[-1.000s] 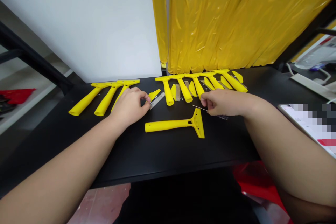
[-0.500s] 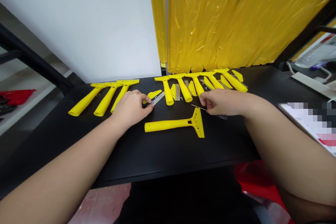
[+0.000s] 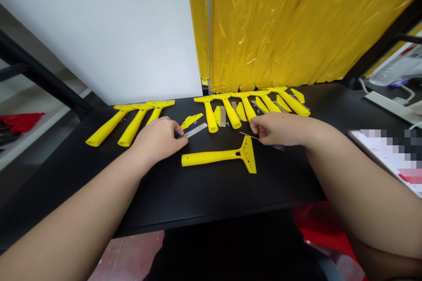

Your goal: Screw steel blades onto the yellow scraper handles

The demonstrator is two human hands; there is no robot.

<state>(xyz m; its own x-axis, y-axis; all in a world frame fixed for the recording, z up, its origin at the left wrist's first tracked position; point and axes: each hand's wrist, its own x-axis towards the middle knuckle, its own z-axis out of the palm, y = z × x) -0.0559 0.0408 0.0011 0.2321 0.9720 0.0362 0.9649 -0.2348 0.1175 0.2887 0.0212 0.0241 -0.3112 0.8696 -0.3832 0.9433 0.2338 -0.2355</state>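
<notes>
My left hand (image 3: 163, 137) has its thumb and fingers closed on the near end of a flat metal blade (image 3: 197, 130). Just behind that blade lies a yellow plastic cover piece (image 3: 193, 120). In my right hand (image 3: 272, 128) is a screwdriver; its thin shaft (image 3: 248, 135) points left, and part of its dark handle shows below the palm. Between and in front of both hands, a yellow scraper handle (image 3: 211, 157) rests on the black table (image 3: 231, 193), with its wide head to the right.
Several yellow scraper handles (image 3: 208, 114) stand in a row along the back, with blades (image 3: 223, 116), cover pieces (image 3: 217, 115) and small screws among them. More handles (image 3: 108, 127) lie at the left. Behind are a white panel (image 3: 108, 30) and yellow plastic curtain (image 3: 280, 26). A phone-like device (image 3: 365, 145) lies right.
My left hand has shifted slightly left and toward me. The blade's near end has come along, turning it flatter and baring more of the yellow cover piece. My right hand has barely moved.
</notes>
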